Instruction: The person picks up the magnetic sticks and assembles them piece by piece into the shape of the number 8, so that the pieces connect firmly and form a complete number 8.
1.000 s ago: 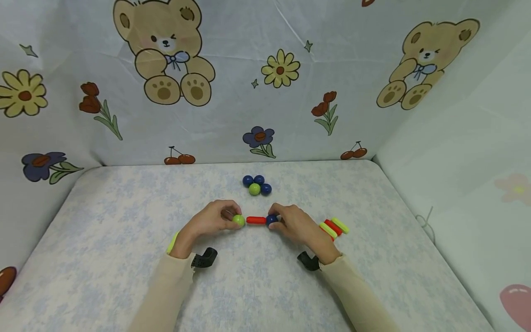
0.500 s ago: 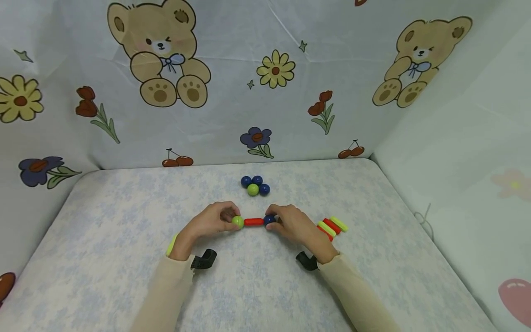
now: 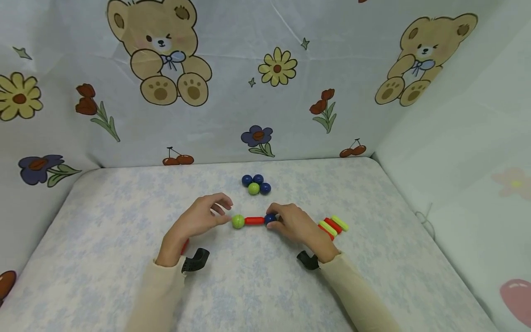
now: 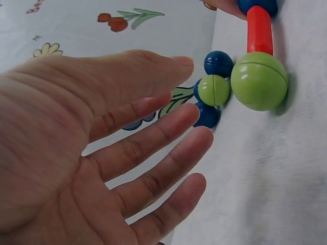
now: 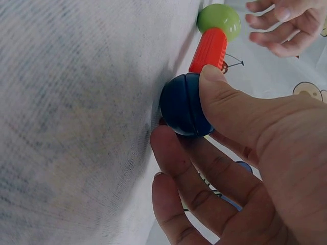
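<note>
A green ball [image 3: 238, 222], a red stick [image 3: 254, 221] and a blue ball [image 3: 270, 219] lie joined in a row on the table. Just left of the green ball, my left hand [image 3: 198, 218] holds nothing; its fingers are spread and loosely bent, as the left wrist view also shows. My right hand [image 3: 293, 224] pinches the blue ball [image 5: 180, 106] between thumb and fingers. In the left wrist view the green ball [image 4: 259, 81] touches the end of the red stick [image 4: 260, 30].
Behind the row sits a cluster of blue balls [image 3: 265, 188] with one green ball [image 3: 253, 188]. Several red and yellow-green sticks [image 3: 333, 227] lie beside my right wrist. A red piece [image 3: 185, 246] shows partly under my left wrist. A patterned cloth [image 3: 232, 115] hangs behind the table.
The green ball, held in my left hand, met the red stick's end. My left hand has since let it go and moved left. The right hand stays on the blue ball.
</note>
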`<state>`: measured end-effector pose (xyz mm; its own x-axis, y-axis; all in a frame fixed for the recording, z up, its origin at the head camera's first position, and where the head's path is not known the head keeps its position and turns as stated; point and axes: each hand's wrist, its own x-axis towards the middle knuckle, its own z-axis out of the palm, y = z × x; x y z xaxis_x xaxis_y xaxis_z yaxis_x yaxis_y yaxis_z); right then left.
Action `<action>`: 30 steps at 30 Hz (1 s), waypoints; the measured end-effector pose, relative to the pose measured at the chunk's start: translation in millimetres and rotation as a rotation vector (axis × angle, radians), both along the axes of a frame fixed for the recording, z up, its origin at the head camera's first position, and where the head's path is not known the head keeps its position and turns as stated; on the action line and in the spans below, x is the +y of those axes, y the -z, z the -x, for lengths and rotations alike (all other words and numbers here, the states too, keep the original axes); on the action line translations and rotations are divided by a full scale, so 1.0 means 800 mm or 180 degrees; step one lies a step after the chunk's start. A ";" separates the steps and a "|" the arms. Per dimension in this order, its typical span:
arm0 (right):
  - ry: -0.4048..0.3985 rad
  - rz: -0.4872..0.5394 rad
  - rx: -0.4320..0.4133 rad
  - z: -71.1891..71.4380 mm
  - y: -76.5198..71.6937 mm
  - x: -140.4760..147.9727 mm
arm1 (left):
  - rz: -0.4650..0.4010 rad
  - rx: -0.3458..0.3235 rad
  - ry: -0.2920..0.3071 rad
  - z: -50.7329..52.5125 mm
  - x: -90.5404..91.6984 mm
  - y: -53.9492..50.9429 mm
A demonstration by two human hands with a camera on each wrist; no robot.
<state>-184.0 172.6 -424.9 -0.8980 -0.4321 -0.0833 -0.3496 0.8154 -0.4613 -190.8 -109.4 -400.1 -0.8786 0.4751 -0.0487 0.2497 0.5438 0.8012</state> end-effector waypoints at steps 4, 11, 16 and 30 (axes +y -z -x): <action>0.0033 0.0002 -0.0014 0.000 -0.001 0.002 | 0.0039 0.0106 0.0010 -0.008 -0.007 -0.009; -0.0039 0.0050 0.0034 0.000 0.001 0.003 | 0.0245 0.0140 -0.0042 -0.023 -0.035 -0.016; -0.0053 0.0034 0.0022 0.002 0.002 0.002 | 0.0302 0.0097 -0.0091 -0.038 -0.066 -0.010; -0.0049 0.0047 0.0025 0.000 0.000 0.000 | 0.0025 -0.0614 0.0028 -0.053 -0.138 0.008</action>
